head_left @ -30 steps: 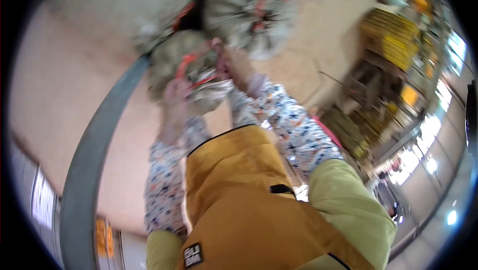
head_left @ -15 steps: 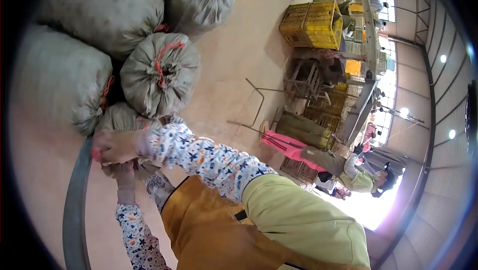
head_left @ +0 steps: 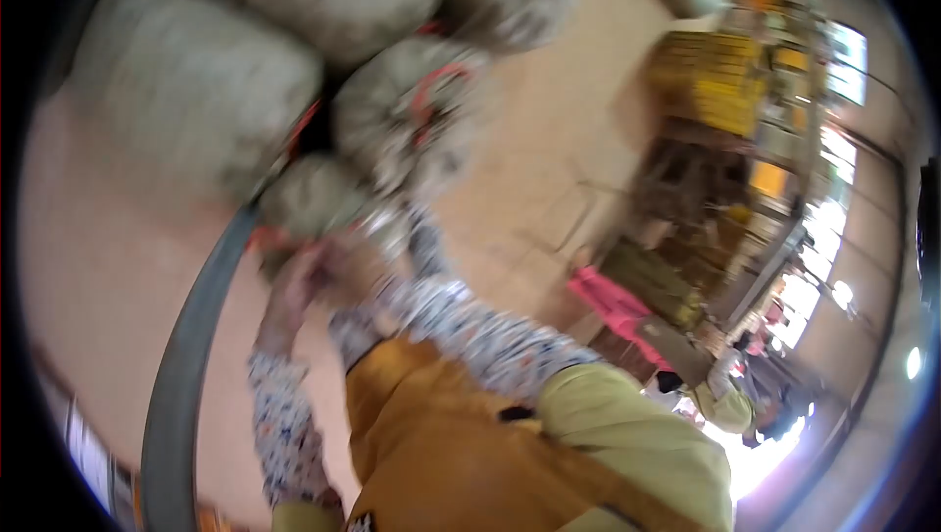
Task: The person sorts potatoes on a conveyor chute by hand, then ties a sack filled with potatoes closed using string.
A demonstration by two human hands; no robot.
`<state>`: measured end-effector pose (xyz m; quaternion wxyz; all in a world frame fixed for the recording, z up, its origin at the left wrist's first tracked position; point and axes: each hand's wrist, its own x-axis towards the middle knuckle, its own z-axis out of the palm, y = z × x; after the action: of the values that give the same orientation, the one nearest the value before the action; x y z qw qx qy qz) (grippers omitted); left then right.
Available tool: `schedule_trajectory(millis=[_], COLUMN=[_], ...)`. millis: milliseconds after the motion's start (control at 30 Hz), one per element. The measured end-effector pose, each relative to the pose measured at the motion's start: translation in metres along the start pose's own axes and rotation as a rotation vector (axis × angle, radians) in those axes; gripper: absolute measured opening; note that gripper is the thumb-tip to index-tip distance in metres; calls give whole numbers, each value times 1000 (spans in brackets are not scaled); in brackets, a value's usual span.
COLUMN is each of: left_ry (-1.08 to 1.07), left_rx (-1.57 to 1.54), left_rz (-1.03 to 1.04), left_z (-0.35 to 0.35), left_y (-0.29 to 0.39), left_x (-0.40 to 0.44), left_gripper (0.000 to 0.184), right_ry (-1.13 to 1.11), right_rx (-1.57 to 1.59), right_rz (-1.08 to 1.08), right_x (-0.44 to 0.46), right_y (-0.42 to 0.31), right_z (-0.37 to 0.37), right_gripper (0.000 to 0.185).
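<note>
My left hand (head_left: 284,299) and my right hand (head_left: 351,263) meet at the mouth of a small grey woven sack (head_left: 312,196). Both look closed, with the fingers blurred, so what is pinched between them cannot be made out. A red cord (head_left: 272,238) shows at the sack's mouth, just beyond my left fingers. Another full sack (head_left: 377,115), gathered and tied with red cord, stands against the small one. Floral oversleeves cover both my forearms, and an orange-brown apron (head_left: 441,434) is on my body.
Large stuffed sacks (head_left: 186,81) lie at the upper left. A grey curved band (head_left: 181,375) runs down the left side. Yellow crates (head_left: 706,81) and a dark stand (head_left: 686,174) line the right. A person in pink-and-brown trousers (head_left: 618,311) is at the lower right.
The view has shifted, moving the sacks right in the picture. My right hand has come off the front of the sack's mouth and back towards my body; my left hand now meets it.
</note>
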<state>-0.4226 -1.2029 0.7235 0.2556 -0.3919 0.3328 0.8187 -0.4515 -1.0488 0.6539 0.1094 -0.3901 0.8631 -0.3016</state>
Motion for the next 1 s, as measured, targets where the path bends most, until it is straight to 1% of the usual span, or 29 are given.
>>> schedule_trajectory(millis=[33, 67, 100, 133, 167, 200, 233, 300, 333, 400, 433, 467, 533, 567, 600, 667, 700, 733, 767, 800, 833, 867, 900, 933, 967, 1000], left_ry=[31, 103, 184, 370, 503, 613, 624, 771, 771, 875, 883, 881, 1344, 1256, 1256, 878, 874, 735, 590, 585, 556, 530, 529, 484, 446, 459], left_rx=[25, 240, 308, 497, 621, 736, 741, 495, 494, 839, 1042, 1044, 1324, 1241, 1244, 1332, 1342, 1459, 1569, 1577, 1670, 1764, 1777, 1875, 1971, 1985], left_rz=[41, 303, 332, 399, 426, 460, 459, 635, 628, 776, 799, 800, 774, 837, 835, 797, 795, 794, 788, 780, 769, 764, 770, 714, 658, 666], left_z=[22, 13, 13, 10, 21, 29, 29, 28, 36, 34, 25, 32, 42, 34, 25, 11, 5, 6, 8, 12, 19, 25, 26, 26, 27, 29], left_y=[11, -15, -30, -47, -48, -47, -51, -63, -67, -64, -63, -51, -27, -23, -26, -31, -34, -30, -28, -26, -21, -16, -14, -12, -10, -11], left_x=[-19, -18, -18, -14, -14, -11, -7, 1, 1, 1, 3, 1, -3, -3, -2, -1, -2, -5, -7, -11, -16, -19, -18, -18, -18, -18], left_gripper=[33, 38, 45, 37, 33, 30, 30, 27, 27, 32, 41, 41, 48, 52, 52, 46, 46, 39, 32, 32, 28, 25, 25, 22, 21, 21], right_ry=[185, -18, 37, -85, -131, -160, -165, -404, -410, -515, -609, -607, -570, -728, -729, -962, -970, -968, -905, -838, -770, -766, -758, -735, -833, -824], right_rx=[307, 979, 804, 889, 873, 835, 844, 229, 229, 60, 1, 2, 693, 1011, 1014, 1574, 1742, 1753, 1847, 1939, 1940, 1948, 1635, 1324, 1027, 1031], right_rz=[88, 738, 830, 837, 788, 736, 731, 391, 395, 159, 99, 101, 390, 617, 617, 923, 945, 947, 994, 1042, 835, 828, 798, 759, 612, 593], right_x=[23, 0, 21, 17, 14, 19, 25, 33, 31, 37, 43, 43, 42, 48, 49, 44, 36, 30, 23, 16, 19, 25, 35, 43, 56, 70], right_y=[-16, -1, -26, -17, -19, -20, -23, -26, -23, -21, -16, -6, 17, 26, 35, 48, 50, 50, 51, 52, 50, 41, 33, 28, 30, 28], right_z=[-38, -1, -39, -39, -47, -56, -63, -80, -91, -101, -99, -91, -72, -69, -68, -62, -57, -51, -44, -37, -31, -33, -36, -44, -52, -58], right_gripper=[13, 17, 19, 23, 20, 20, 20, 26, 26, 31, 28, 28, 28, 23, 23, 23, 21, 21, 21, 22, 18, 18, 16, 16, 16, 16])
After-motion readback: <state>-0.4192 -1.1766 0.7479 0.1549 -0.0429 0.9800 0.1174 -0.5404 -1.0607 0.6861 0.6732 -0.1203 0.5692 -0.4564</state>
